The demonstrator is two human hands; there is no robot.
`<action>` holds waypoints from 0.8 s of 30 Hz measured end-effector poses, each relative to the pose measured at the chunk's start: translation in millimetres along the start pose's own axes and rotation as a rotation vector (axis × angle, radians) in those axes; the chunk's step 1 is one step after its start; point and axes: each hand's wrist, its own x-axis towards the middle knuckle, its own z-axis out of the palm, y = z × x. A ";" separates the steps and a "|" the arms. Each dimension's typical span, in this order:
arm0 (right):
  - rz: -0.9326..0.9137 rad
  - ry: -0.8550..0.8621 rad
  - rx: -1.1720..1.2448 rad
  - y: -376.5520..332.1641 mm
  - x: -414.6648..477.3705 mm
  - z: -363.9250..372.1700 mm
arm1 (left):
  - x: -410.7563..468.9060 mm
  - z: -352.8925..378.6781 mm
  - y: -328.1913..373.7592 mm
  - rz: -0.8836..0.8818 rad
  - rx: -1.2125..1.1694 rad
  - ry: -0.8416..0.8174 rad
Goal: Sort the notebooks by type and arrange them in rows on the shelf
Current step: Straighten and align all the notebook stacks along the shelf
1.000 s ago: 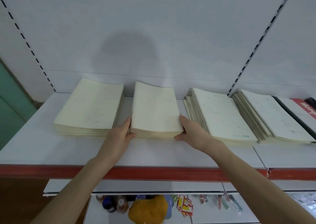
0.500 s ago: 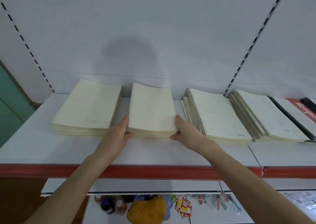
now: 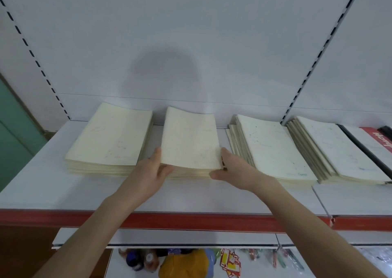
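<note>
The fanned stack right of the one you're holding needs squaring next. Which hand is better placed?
Probably the right hand: it lies right beside the fanned stack, while the left hand sits on the far side of the held stack.

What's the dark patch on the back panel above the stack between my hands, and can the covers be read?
Head view: a soft-edged shadow on the back panel, probably the wearer's own, not a stain; head view: the slotted uprights lean outward from the wide lens; head view: marks on the middle stack are too faint and washed out to read.
</note>
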 end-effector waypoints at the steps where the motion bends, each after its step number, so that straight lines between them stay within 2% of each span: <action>1: -0.028 0.023 0.047 0.0 0.1 -4.9 | 1.1 -3.4 2.8 0.005 -0.028 0.021; 4: -0.074 0.172 0.126 -7.4 15.9 -14.7 | 19.8 -11.1 10.8 -0.018 -0.100 0.107; 7: -0.045 0.297 0.062 -16.0 50.5 -16.6 | 54.9 -11.5 17.2 -0.103 -0.127 0.091; 13: 0.127 0.311 0.267 -13.4 93.9 -10.5 | 84.9 -1.9 9.6 -0.181 -0.033 0.021; 19: 0.146 0.305 0.240 -11.7 104.2 -6.7 | 86.1 5.4 11.3 -0.207 0.004 0.041; 24: 0.112 0.330 0.309 -14.8 85.2 -16.1 | 74.7 -1.3 9.7 -0.223 -0.086 0.097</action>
